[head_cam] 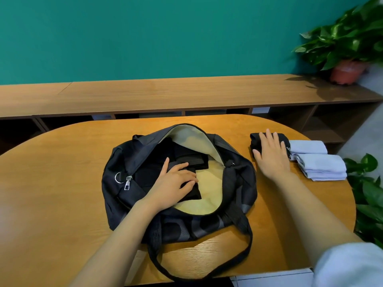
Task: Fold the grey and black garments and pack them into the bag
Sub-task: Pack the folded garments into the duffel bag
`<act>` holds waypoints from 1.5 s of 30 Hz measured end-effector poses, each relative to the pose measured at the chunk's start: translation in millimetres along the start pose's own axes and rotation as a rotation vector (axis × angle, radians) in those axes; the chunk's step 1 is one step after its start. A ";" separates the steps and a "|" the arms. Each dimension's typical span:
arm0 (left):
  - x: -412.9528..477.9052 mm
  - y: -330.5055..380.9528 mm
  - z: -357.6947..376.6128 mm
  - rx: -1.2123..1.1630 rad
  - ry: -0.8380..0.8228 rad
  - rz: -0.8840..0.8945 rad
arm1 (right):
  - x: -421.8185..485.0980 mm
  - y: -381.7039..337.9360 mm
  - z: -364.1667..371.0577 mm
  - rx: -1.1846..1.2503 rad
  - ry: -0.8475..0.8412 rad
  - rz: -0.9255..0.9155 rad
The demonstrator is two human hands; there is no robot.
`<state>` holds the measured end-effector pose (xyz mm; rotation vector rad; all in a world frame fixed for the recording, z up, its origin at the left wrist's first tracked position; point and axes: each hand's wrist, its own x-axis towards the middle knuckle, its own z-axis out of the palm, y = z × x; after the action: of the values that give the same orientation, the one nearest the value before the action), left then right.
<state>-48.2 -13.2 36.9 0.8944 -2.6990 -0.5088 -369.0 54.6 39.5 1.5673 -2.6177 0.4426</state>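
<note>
A black duffel bag (238,183) with a pale yellow lining lies unzipped in the middle of the table. Folded black garments (186,157) lie inside it. My left hand (174,181) is inside the bag, palm down, pressing on a folded black piece. To the right of the bag a folded black garment (253,139) lies on the table, and my right hand (271,154) lies flat on top of it with straight fingers. Two folded grey garments (323,166) lie side by side just right of the black one.
The wooden table (62,172) has a rounded far edge. The bag's strap (238,259) loops toward the near edge. A low wooden shelf unit (165,96) runs along the green wall. A potted plant (346,71) stands on it at right; more leaves (369,195) at the table's right side.
</note>
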 end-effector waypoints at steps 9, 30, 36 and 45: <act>0.6 -3.0 2.7 -0.019 0.043 0.016 | 11.3 8.5 4.5 -0.335 -0.212 0.047; -1.7 -3.6 5.9 -0.020 0.071 0.034 | -40.2 15.8 1.3 -0.087 -0.427 0.097; -2.6 -1.9 3.6 -0.039 0.066 0.040 | -45.9 6.6 0.5 0.052 -0.284 0.164; -12.0 -3.6 1.8 -0.042 0.173 0.098 | -69.8 -36.8 -71.9 0.673 0.159 0.220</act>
<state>-37.5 -8.1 32.3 0.7534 -2.5508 -0.4440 -310.2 117.7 102.5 1.2745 -2.6628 1.5202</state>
